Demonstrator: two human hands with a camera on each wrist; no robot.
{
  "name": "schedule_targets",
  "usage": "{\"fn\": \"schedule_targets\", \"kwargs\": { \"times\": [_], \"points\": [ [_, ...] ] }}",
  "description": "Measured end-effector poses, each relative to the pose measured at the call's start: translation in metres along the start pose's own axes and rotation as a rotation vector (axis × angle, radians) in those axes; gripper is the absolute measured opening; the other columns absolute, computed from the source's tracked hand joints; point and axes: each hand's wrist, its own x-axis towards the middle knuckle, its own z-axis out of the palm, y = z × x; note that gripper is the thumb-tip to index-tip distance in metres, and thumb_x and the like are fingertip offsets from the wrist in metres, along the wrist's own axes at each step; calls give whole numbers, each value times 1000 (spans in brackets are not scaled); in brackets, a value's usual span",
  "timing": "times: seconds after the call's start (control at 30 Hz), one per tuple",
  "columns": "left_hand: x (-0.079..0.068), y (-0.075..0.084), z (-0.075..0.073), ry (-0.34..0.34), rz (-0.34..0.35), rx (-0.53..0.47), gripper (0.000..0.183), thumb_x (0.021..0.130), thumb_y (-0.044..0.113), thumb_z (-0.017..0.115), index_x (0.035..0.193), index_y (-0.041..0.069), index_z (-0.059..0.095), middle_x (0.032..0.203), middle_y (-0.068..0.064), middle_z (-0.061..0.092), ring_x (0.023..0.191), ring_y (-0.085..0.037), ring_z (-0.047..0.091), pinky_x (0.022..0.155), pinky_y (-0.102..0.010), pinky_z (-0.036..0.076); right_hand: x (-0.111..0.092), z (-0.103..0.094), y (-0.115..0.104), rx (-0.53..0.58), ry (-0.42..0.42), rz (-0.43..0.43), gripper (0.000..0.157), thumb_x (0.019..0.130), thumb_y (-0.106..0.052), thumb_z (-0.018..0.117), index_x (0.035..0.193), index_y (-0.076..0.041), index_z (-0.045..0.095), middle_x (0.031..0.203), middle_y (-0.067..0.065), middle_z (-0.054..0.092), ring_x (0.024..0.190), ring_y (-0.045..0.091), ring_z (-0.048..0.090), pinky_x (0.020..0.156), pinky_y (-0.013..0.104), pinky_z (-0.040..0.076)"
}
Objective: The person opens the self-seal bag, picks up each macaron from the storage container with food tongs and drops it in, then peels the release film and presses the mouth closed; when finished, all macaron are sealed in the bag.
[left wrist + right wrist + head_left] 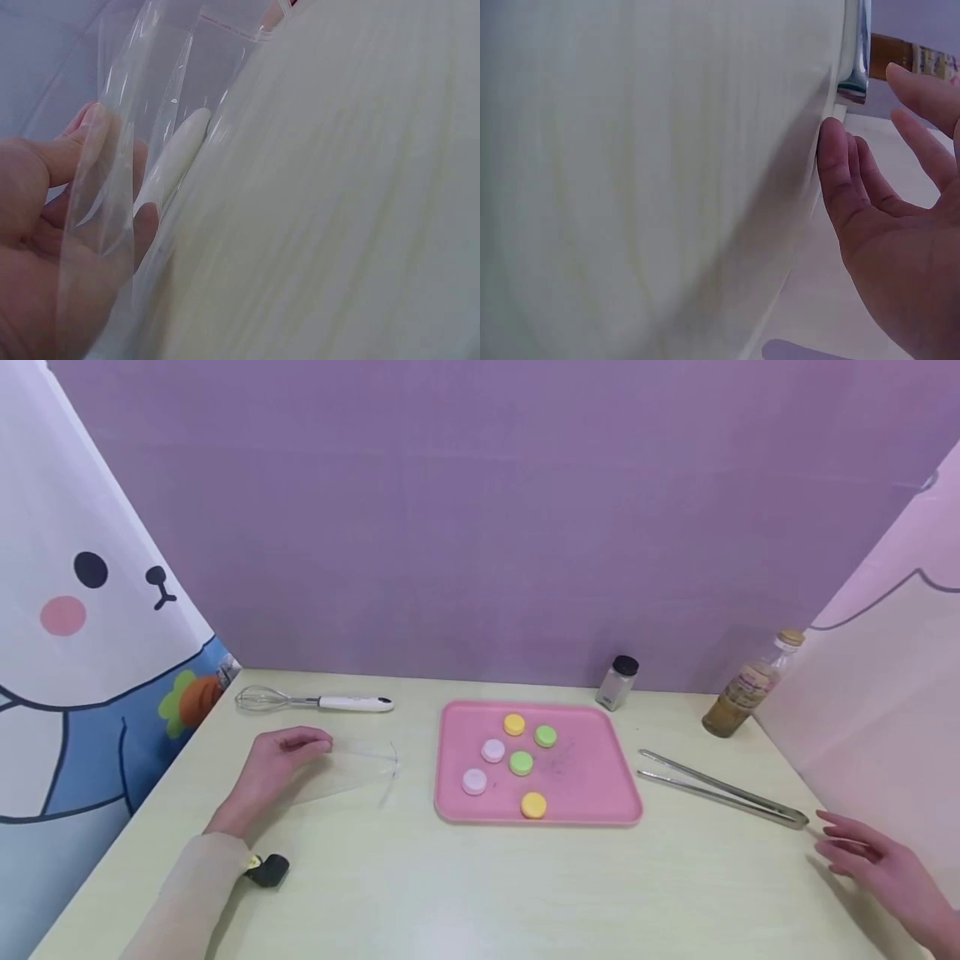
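Observation:
My left hand (pixel 273 770) pinches a clear plastic bag (pixel 351 772) between thumb and fingers, over the left part of the table. In the left wrist view the transparent film (pixel 154 82) wraps in front of the fingers, and a seal strip runs along its far edge. At the right, my right hand (pixel 881 867) holds nothing, its fingers loosely extended just beside the closed end of the metal tongs (pixel 738 799). The tongs' tips point toward the pink tray (pixel 592 793). On the tray lie several macarons, among them a yellow one (pixel 533 805), a green one (pixel 521 763) and a lilac one (pixel 474 782).
A whisk (pixel 352 702) with a white handle lies at the back left. Behind the tray's right corner stands a small black-capped jar (pixel 615 685). A corked glass bottle (pixel 738 700) of brown liquid stands at the back right. A purple backdrop (pixel 480 527) borders the table's rear edge.

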Motion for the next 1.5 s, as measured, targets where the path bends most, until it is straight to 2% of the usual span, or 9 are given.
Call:
{"fn": "schedule_targets", "kwargs": {
  "times": [0.13, 0.33, 0.57, 0.77, 0.93, 1.07, 1.2, 1.4, 1.5],
  "points": [
    [1, 2, -1, -2, 8, -2, 32, 97, 30, 71, 117, 4, 75, 113, -8, 74, 101, -2, 62, 85, -14, 49, 6, -2, 5, -25, -19, 4, 49, 97, -1, 67, 142, -17, 60, 108, -30, 62, 92, -10, 62, 68, 16, 54],
    [1, 5, 0, -4, 21, -25, 32, 97, 28, 72, 114, 2, 75, 110, -7, 74, 100, -2, 63, 84, -14, 50, 19, -3, 6, -121, -58, 31, 48, 97, -9, 70, 143, -7, 57, 106, -29, 63, 94, -14, 57, 72, 7, 46],
    [2, 6, -1, -3, 36, -26, 32, 97, 28, 72, 115, 2, 75, 110, -7, 74, 100, -3, 63, 84, -14, 49, 33, 2, 0, -230, -124, 74, 62, 99, -29, 69, 146, 4, 46, 112, -31, 55, 96, -19, 47, 71, 8, 42],
    [1, 5, 0, -10, 9, -23, 33, 97, 30, 72, 115, 2, 75, 111, -8, 74, 101, -3, 63, 85, -14, 49, 45, 7, -5, -204, -171, 28, 59, 100, -28, 68, 147, 1, 47, 127, -30, 53, 109, -24, 39, 77, 6, 37],
    [2, 6, 2, -13, 4, -20, 34, 97, 30, 72, 115, 2, 75, 111, -8, 74, 101, -4, 63, 86, -14, 48, 56, 14, -10, -214, -202, 39, 61, 98, -31, 70, 148, -3, 49, 134, -23, 53, 109, -22, 38, 78, 9, 40],
    [2, 6, 3, -12, 13, -31, 33, 97, 29, 72, 114, 1, 75, 111, -9, 74, 101, -5, 63, 86, -15, 49, 61, 17, -14, -228, -216, 28, 60, 97, -31, 71, 148, -6, 51, 135, -20, 53, 109, -20, 41, 78, 10, 42],
    [2, 6, 3, -12, 12, -33, 33, 96, 29, 72, 113, 1, 75, 110, -8, 74, 101, -5, 63, 85, -15, 49, 63, 21, -17, -247, -214, 22, 57, 96, -33, 72, 146, -11, 55, 131, -26, 53, 109, -21, 41, 78, 9, 39],
    [1, 4, 3, -15, 2, -26, 33, 96, 30, 72, 114, 2, 75, 110, -7, 74, 100, -5, 63, 84, -16, 50, 67, 27, -21, -285, -192, -45, 53, 93, -31, 75, 141, -13, 62, 130, -22, 59, 110, -20, 40, 79, 8, 35],
    [1, 3, 3, -16, 4, -27, 33, 97, 30, 72, 115, 2, 75, 111, -7, 74, 100, -5, 63, 85, -16, 50, 70, 30, -22, -294, -178, -73, 49, 92, -29, 77, 137, -13, 65, 128, -25, 59, 109, -20, 41, 80, 8, 34]
  ]
}}
